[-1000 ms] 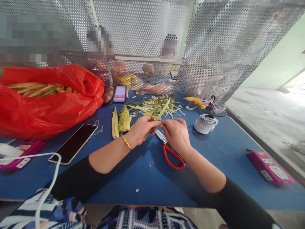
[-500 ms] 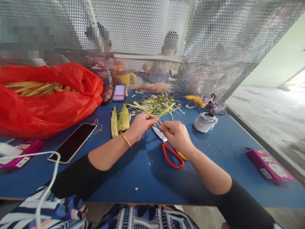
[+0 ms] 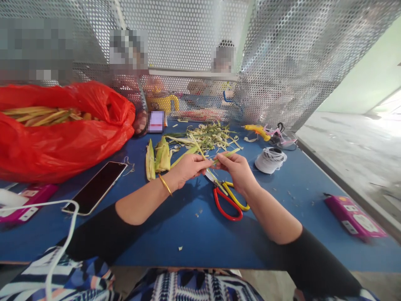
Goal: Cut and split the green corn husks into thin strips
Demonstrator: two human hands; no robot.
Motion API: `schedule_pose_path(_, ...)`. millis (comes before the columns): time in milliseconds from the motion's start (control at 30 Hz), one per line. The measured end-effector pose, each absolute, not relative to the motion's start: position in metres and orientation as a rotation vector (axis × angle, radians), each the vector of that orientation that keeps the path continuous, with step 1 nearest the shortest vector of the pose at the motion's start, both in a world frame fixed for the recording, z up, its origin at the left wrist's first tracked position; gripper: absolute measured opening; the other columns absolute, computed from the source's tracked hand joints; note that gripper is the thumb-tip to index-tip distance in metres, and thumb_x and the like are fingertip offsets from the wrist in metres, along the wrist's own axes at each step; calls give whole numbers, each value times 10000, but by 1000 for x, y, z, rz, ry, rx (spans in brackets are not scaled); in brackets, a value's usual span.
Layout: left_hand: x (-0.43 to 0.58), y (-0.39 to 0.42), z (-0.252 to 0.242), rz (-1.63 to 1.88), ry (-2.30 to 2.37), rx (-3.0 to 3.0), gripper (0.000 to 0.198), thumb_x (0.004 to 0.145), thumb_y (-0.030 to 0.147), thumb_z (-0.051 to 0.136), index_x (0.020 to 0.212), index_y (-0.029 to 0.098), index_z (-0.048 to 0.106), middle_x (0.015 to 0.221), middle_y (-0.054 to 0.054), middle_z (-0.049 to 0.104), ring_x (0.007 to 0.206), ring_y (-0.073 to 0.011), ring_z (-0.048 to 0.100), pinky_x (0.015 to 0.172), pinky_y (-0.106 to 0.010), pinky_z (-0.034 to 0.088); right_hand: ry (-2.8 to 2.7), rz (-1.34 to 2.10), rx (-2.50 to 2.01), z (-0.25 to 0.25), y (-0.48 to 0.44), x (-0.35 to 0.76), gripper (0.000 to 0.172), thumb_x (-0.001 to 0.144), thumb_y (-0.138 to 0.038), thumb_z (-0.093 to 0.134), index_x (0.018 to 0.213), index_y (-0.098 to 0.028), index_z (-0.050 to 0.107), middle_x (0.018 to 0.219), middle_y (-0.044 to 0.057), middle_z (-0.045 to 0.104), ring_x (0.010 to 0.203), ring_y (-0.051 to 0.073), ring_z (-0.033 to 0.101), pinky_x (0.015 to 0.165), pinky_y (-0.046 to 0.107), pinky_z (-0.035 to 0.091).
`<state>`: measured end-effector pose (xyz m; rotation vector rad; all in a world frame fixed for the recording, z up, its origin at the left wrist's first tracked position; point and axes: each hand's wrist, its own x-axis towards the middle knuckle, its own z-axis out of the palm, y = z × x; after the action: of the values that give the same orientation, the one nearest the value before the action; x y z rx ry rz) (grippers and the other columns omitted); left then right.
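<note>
My left hand pinches narrow pale-green plant strips between thumb and fingers. Close beside it, my right hand has its fingers closed on a green strip, whose end sticks out past the knuckles. The two hands nearly meet, and their fingers hide where the strips cross. Below them on the blue table lie scissors with one red handle and one yellow handle, blades partly hidden by the hands. Left of my left hand rest thick yellow-green husk-like pieces.
A pile of shredded plant scraps lies beyond my hands. To the right are a spool of white string, a yellow tool and a purple pack. A red plastic bag and a phone are left. Perforated metal mesh stands behind.
My right hand has turned and shifted slightly right and up, and its strip now points rightward. More of the scissors' yellow handle shows. My left hand has moved slightly right.
</note>
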<state>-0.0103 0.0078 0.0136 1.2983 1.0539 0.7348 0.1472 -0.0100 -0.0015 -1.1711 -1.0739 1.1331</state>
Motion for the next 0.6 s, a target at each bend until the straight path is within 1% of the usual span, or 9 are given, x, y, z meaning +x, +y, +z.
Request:
schedule_pose_path(133,-10,7,14,676,1039,1336,193,721,293,695,604,143,667,454,34,443,436,-68,312,456,-253,167,-1132,1041,-1166,-7,-9,147,331,590,-501,783,603,-187,682,570,-3,616,539,127,546,591,299,481)
schedule_pose_path(200,-11,7,15,656,1041,1367,186,722,290,683,607,143,677,451,36,433,440,-74,302,464,-261,171,-1168,1002,-1205,-9,-6,150,312,639,-492,736,616,-187,676,580,7,621,546,140,550,598,315,483)
schedule_pose_path(267,-12,7,15,654,1043,1418,182,727,287,679,614,144,686,460,33,439,452,-81,312,476,-265,194,-1221,822,-1300,-8,-4,156,283,704,-468,677,686,-186,691,617,22,636,590,166,573,633,339,487)
schedule_pose_path(300,-12,6,14,647,1040,1454,189,734,291,677,615,144,690,466,30,446,459,-85,322,484,-267,209,-1252,653,-1359,-6,-3,159,269,734,-448,655,753,-184,707,678,38,661,647,186,597,670,356,489)
schedule_pose_path(367,-12,4,13,615,1034,1537,246,760,326,664,592,147,680,476,19,467,470,-93,343,499,-271,238,-1340,240,-1445,0,-6,164,261,792,-410,624,895,-194,729,853,76,703,816,228,633,799,405,478)
schedule_pose_path(433,-10,2,11,576,1034,1611,311,785,364,641,555,156,656,485,8,493,476,-99,362,509,-275,257,-1512,-49,-1460,7,-12,164,225,852,-381,599,924,-225,744,950,81,715,945,244,630,962,454,408)
schedule_pose_path(467,-9,1,10,559,1037,1642,323,787,367,636,539,161,645,483,8,500,478,-101,371,512,-276,262,-1622,-99,-1451,9,-15,162,203,874,-365,590,883,-240,750,935,68,723,957,238,630,1024,467,357)
schedule_pose_path(533,-7,-2,7,549,1040,1689,298,770,327,639,517,171,629,467,19,492,479,-104,384,514,-272,270,-1829,-37,-1424,9,-21,156,187,883,-326,604,783,-252,744,845,30,730,895,208,641,1085,472,287)
schedule_pose_path(600,-5,-3,6,555,1044,1710,273,743,263,636,485,179,602,445,33,469,470,-103,388,510,-265,273,-1929,154,-1407,7,-24,149,173,859,-286,635,716,-243,723,772,1,724,806,178,643,1073,454,299)
